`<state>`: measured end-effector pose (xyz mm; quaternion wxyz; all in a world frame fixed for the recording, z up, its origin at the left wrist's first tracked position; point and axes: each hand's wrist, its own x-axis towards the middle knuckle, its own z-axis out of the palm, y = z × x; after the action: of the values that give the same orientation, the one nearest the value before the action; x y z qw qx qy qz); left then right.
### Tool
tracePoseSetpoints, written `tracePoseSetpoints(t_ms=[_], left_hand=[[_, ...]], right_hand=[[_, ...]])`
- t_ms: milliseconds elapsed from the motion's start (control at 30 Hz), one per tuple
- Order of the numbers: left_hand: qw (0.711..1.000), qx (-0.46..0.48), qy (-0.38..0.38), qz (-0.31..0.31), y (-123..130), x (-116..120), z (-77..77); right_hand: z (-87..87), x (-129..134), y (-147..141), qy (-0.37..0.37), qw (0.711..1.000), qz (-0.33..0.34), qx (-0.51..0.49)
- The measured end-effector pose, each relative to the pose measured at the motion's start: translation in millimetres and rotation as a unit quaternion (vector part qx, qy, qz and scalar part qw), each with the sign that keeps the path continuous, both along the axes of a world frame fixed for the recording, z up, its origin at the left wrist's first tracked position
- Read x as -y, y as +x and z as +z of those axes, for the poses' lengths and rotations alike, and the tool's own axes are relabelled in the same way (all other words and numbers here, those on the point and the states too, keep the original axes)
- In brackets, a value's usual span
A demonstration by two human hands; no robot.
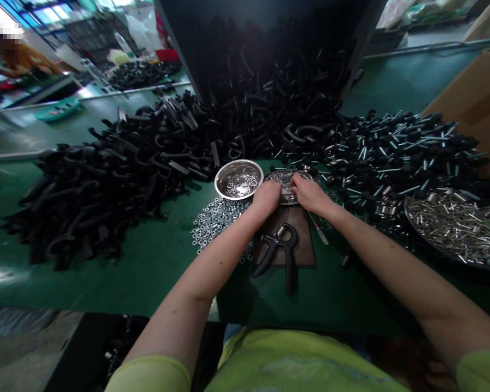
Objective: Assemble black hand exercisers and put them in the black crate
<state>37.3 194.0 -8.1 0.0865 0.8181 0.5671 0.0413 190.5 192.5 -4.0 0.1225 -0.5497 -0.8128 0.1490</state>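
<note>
Both my hands are at a shallow metal dish (276, 177) of small metal parts. Over its left edge is my left hand (268, 197), fingers curled closed; whatever they hold is hidden. My right hand (305, 193) reaches into the dish with its fingers pinched together, and I cannot make out what is in them. A black hand gripper (289, 253) with a coil spring lies on a brown mat (306, 250) just below my hands. To the left stands a round metal bowl (219, 182) with rings and pins, beside a heap of hex nuts (212, 220).
Black plastic handles (139, 158) pile up across the left and back, before a large dark bin (269, 32). On the right lie black knobs with bolts (396, 147), a tray of metal pins (457, 223) and a cardboard box (473, 98). A screwdriver-like tool (320, 233) lies near the mat.
</note>
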Motion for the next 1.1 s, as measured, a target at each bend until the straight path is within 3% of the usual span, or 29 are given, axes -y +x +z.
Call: tracePoseSetpoints(t_ms=[167,267,333,400,500,567,667,767,833,900,1000,1100], left_hand=[[0.999,0.028,0.02,0.012,-4,3,5.9],[0.987,0.156,-0.021,0.044,-11,10,12.7],[0.935,0.323,-0.121,0.075,-20,20,15.9],[0.846,0.476,-0.22,0.1,-31,35,17.0],[0.733,0.598,-0.295,0.135,-51,64,14.5],[0.693,0.623,-0.322,0.163,-64,83,10.9],[0.673,0.629,-0.332,0.203,-76,107,4.4],[0.678,0.622,-0.326,0.217,-81,122,0.9],[0.7,0.606,-0.316,0.206,-80,127,1.9],[0.751,0.566,-0.286,0.181,-78,128,5.3],[0.859,0.466,-0.186,0.101,-69,126,10.7],[0.92,0.379,-0.102,0.02,-57,123,10.8]], right_hand=[[11.9,26,10,-0.057,0.985,-0.02,-0.161],[9.6,49,12,-0.141,0.96,0.007,-0.242],[5.6,61,10,-0.174,0.953,0.029,-0.246],[2.6,69,6,-0.176,0.957,0.043,-0.227],[1.6,71,0,-0.135,0.969,0.07,-0.193],[1.9,70,-3,-0.106,0.975,0.094,-0.17],[1.3,68,-4,-0.091,0.979,0.116,-0.138],[1.2,68,-5,-0.083,0.982,0.129,-0.114],[3.5,69,-6,-0.079,0.984,0.134,-0.083],[8.3,69,-10,-0.076,0.988,0.13,-0.036],[16.4,65,-17,-0.079,0.989,0.116,0.042],[20.0,61,-22,-0.098,0.985,0.119,0.073]])
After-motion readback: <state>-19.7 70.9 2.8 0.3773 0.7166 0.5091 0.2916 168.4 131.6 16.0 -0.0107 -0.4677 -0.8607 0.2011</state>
